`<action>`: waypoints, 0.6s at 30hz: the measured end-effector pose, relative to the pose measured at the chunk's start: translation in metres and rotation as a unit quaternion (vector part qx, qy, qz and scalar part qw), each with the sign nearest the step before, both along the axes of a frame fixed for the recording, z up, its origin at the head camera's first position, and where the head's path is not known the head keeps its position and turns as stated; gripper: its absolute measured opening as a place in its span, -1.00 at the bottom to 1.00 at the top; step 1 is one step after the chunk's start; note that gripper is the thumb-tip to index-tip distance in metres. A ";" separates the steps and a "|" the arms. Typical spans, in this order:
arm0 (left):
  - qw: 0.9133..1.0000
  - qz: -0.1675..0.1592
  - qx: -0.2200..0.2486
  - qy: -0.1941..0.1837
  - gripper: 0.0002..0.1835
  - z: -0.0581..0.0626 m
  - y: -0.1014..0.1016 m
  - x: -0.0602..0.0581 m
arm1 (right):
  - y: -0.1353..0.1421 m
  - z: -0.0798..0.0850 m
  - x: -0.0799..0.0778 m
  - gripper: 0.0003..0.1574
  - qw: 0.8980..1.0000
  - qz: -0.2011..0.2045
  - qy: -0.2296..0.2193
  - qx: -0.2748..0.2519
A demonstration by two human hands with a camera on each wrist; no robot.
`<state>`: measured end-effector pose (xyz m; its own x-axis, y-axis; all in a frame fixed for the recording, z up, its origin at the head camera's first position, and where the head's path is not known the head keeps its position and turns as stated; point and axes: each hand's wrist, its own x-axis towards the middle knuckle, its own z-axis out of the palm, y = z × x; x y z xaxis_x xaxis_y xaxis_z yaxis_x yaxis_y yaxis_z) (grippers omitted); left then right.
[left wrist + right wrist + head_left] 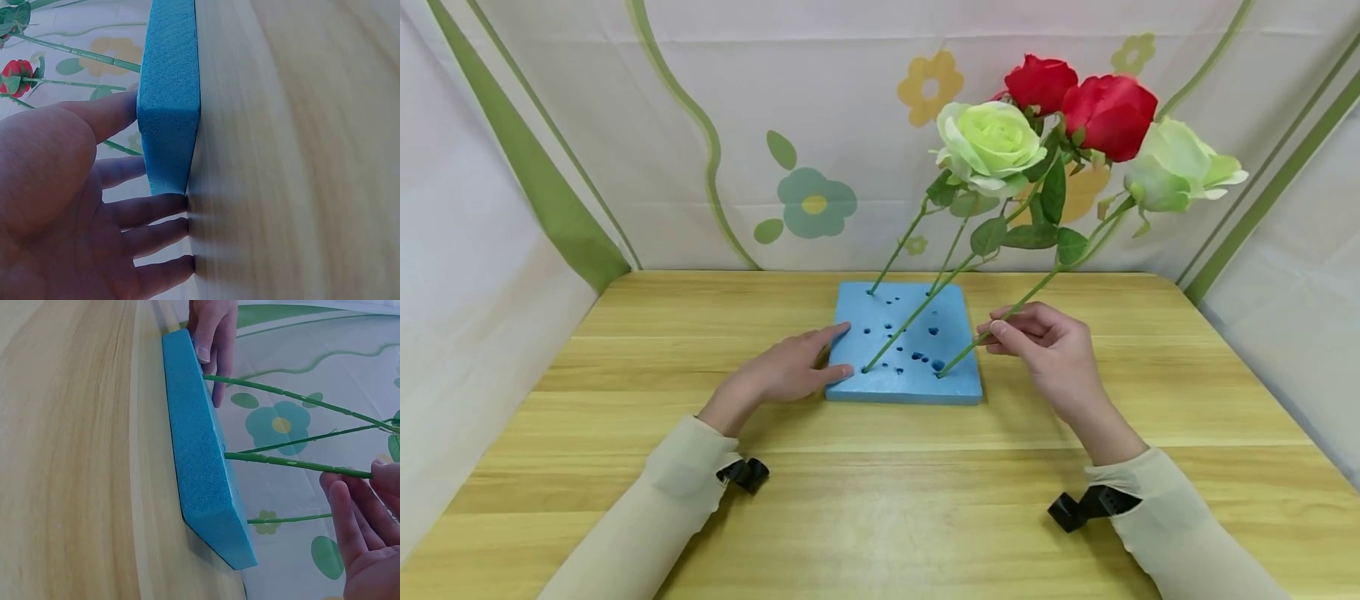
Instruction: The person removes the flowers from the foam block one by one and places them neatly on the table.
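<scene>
A square blue foam block [902, 390] with many holes lies on the table. Four stems stand in it, leaning right: two pale green roses, one on the left [992, 142] and one on the right [1176, 171], and two red roses [1108, 115]. My left hand [786, 367] touches the block's left side, thumb and fingers extended; in the left wrist view the lower fingertips [190, 265] meet the table. With thumb and fingers, my right hand [1052, 350] pinches the front-right stem [294, 464], whose lower end sits in the foam.
The wooden table [880, 508] carries the block near its far edge. Behind it hangs a patterned curtain [685, 167]. Black wrist cameras sit at the left cuff [745, 475] and the right cuff [1093, 504]. Leaves [1032, 237] of the flowers overlap above the block's right side.
</scene>
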<state>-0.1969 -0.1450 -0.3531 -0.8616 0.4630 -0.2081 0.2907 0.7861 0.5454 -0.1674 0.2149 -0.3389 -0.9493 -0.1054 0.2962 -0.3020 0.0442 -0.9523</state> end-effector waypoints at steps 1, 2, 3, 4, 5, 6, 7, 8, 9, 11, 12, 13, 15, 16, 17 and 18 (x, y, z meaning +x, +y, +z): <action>1.000 0.000 0.000 0.000 -0.15 0.000 0.000 0.000 | 0.000 0.000 0.000 -0.69 1.000 -0.003 0.001 0.002; 1.000 0.001 0.000 -0.001 -0.15 0.001 0.000 0.000 | 0.000 0.001 0.000 -0.69 1.000 -0.005 0.002 0.003; 1.000 0.002 0.000 -0.002 -0.15 0.001 0.000 0.000 | 0.001 0.001 0.000 -0.70 1.000 -0.006 0.003 0.005; 1.000 0.003 -0.001 -0.003 -0.15 0.001 0.000 0.000 | 0.001 0.002 0.000 -0.70 1.000 -0.008 0.004 0.007; 1.000 0.003 -0.001 -0.004 -0.15 0.001 0.000 0.000 | 0.001 0.002 0.001 -0.71 1.000 -0.009 0.005 0.010; 1.000 0.004 -0.002 -0.005 -0.14 0.001 0.000 0.000 | 0.002 0.002 0.001 -0.72 1.000 -0.009 0.006 0.010; 1.000 0.004 -0.002 -0.006 -0.15 0.001 0.000 -0.001 | 0.002 0.002 0.001 -0.72 1.000 -0.009 0.007 0.011; 1.000 0.005 -0.002 -0.007 -0.15 0.000 0.000 -0.001 | 0.002 0.003 0.001 -0.72 1.000 -0.009 0.007 0.011; 1.000 0.003 -0.003 -0.006 -0.15 0.000 0.000 -0.001 | 0.002 0.003 0.001 -0.73 1.000 -0.009 0.008 0.012; 1.000 0.001 -0.002 -0.006 -0.15 0.000 0.000 -0.001 | 0.002 0.004 0.002 -0.73 1.000 -0.010 0.009 0.010; 1.000 0.001 -0.002 -0.006 -0.15 0.000 0.000 -0.001 | 0.002 0.004 0.002 -0.73 1.000 -0.010 0.010 0.009; 1.000 0.000 -0.001 -0.005 -0.15 0.000 0.000 -0.001 | 0.002 0.004 0.002 -0.73 1.000 -0.010 0.011 0.007; 1.000 -0.003 0.000 -0.003 -0.15 0.000 0.000 -0.001 | 0.002 0.005 0.002 -0.73 1.000 -0.010 0.014 0.001; 1.000 -0.003 0.000 -0.004 -0.15 0.000 0.000 -0.001 | 0.002 0.006 0.002 -0.72 1.000 -0.010 0.016 -0.005; 1.000 -0.002 0.000 -0.005 -0.15 0.000 0.000 -0.001 | 0.002 0.006 0.001 -0.71 1.000 -0.009 0.018 -0.010; 1.000 -0.001 0.000 -0.007 -0.15 0.000 0.000 -0.001 | 0.003 0.006 0.001 -0.71 1.000 -0.009 0.021 -0.017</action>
